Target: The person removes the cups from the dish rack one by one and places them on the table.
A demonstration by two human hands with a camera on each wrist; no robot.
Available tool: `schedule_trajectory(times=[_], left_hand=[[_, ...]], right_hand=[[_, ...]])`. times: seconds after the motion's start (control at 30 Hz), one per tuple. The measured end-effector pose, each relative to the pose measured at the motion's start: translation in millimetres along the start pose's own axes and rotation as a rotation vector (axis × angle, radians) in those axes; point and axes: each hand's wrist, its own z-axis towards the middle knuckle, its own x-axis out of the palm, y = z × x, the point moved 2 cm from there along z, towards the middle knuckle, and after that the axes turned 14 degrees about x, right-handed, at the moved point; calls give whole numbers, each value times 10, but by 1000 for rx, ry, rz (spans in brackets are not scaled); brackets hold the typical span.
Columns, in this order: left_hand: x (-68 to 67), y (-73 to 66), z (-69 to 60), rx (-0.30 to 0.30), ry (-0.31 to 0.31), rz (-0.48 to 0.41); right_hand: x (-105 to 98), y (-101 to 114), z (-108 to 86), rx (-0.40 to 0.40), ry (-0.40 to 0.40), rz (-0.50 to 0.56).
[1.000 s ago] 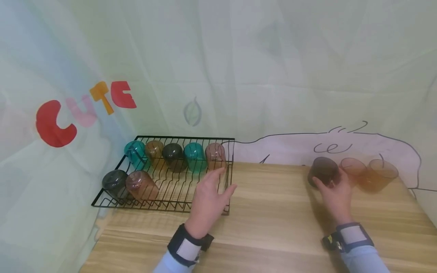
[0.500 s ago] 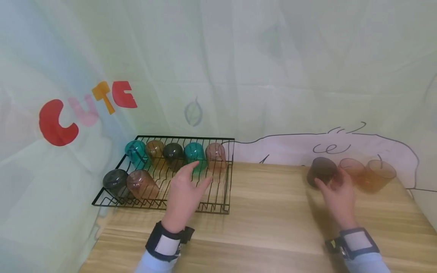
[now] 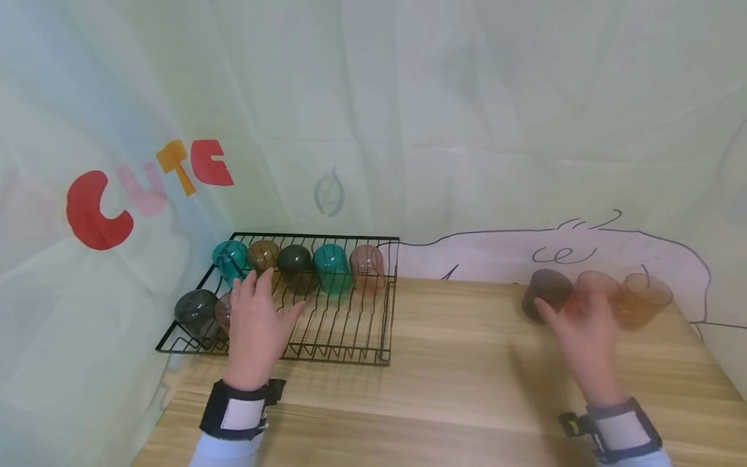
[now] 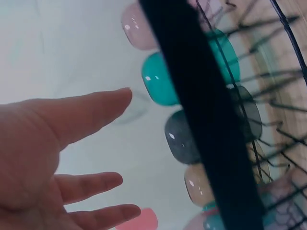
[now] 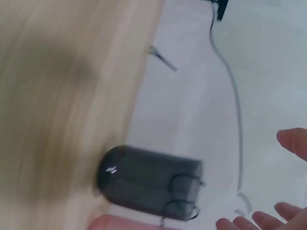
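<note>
My left hand [image 3: 257, 334] hovers over the front of the black wire rack [image 3: 344, 353], fingers and thumb spread, holding nothing. It partly hides an upside-down pink glass [image 3: 224, 312] beside a grey one [image 3: 195, 311]. At the right, my right hand [image 3: 586, 344] is raised with thumb and fingers spread wide, in front of an upright dark grey glass [image 3: 545, 292] and a pink glass [image 3: 598, 283]. In the right wrist view, the grey glass [image 5: 148, 182] stands apart from the fingertips [image 5: 288, 211]. An amber glass [image 3: 646, 301] stands furthest right.
Along the rack's back row sit upside-down glasses: teal [image 3: 229, 263], amber [image 3: 264, 255], grey [image 3: 296, 263], teal [image 3: 332, 266] and pink [image 3: 367, 266]. A printed cloth [image 3: 496, 130] hangs behind the wooden table [image 3: 455, 376].
My left hand has moved left across the rack's front toward the pink glass. My right hand has shifted slightly right and back from the grey glass, its fingers spreading.
</note>
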Motion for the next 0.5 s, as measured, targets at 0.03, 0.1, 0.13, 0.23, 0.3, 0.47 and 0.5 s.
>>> schedule_trajectory(times=[0.03, 0.1, 0.13, 0.23, 0.3, 0.47, 0.5], left_hand=[[-8, 21, -5, -7, 4, 15], [-20, 65, -13, -19, 7, 47], [-28, 85, -14, -30, 8, 56], [-36, 149, -19, -63, 9, 74], [-36, 185, -22, -79, 11, 73], [-35, 243, -26, -93, 14, 82], [-37, 252, -24, -94, 12, 90]], right_hand=[[8, 35, -37, -37, 12, -25], [42, 83, -103, -109, 47, -83], [70, 95, -129, -146, 68, -101], [156, 110, -210, -211, 149, -150], [211, 101, -254, -226, 196, -170], [321, 58, -337, -257, 278, -198], [342, 46, -351, -261, 294, -199]])
